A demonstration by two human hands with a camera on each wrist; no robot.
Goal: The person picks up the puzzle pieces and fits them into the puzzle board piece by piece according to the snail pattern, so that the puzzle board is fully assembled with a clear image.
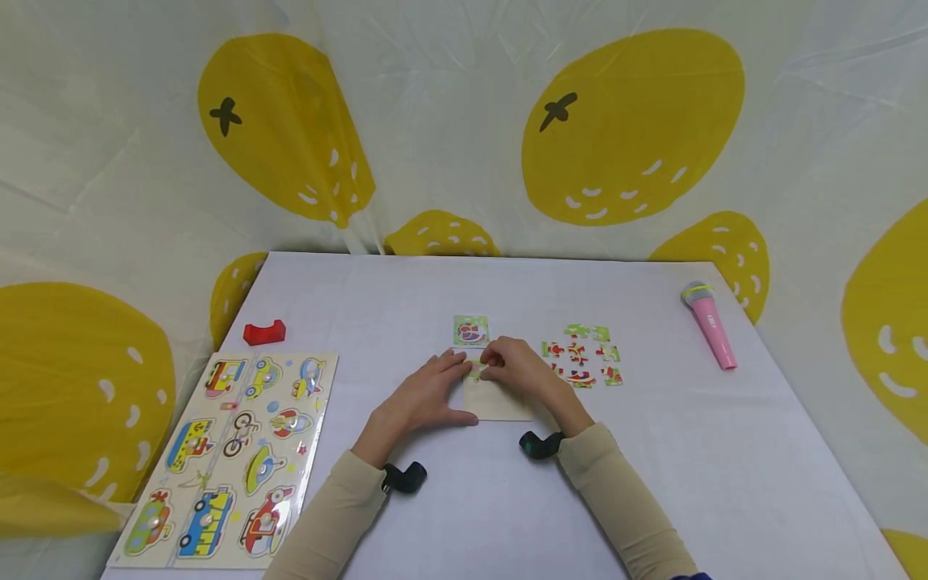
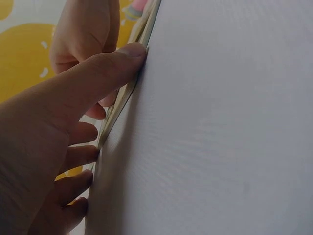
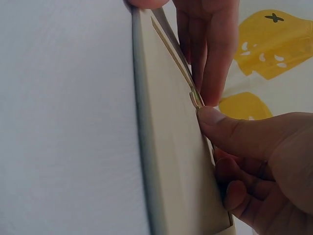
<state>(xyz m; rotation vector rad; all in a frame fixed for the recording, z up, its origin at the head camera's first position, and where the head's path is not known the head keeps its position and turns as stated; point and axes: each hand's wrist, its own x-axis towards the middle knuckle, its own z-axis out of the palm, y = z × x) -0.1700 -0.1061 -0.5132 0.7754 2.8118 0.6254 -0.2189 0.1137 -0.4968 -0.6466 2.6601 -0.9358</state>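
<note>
A pale wooden puzzle tray (image 1: pixel 496 403) lies in front of me on the white table. My left hand (image 1: pixel 428 395) rests at its left side, the thumb straight along the near edge and the fingers spread toward the far corner. At the tray's far left corner, my right hand (image 1: pixel 518 366) pinches a small green jigsaw piece (image 1: pixel 476 369), partly covered by the fingers. In the right wrist view, the thumb (image 3: pixel 212 117) presses this thin piece just above the tray (image 3: pixel 171 142). Directly beyond lies a square picture card (image 1: pixel 471 331). Several loose jigsaw pieces (image 1: pixel 577 353) lie to the right.
A large peg puzzle board (image 1: pixel 246 443) with vehicle pictures covers the table's left side. Behind it sits a red curved block (image 1: pixel 264 333). A pink toy microphone (image 1: pixel 710 324) lies at the far right. A curtain (image 1: pixel 449 121) with yellow fruit hangs behind the table.
</note>
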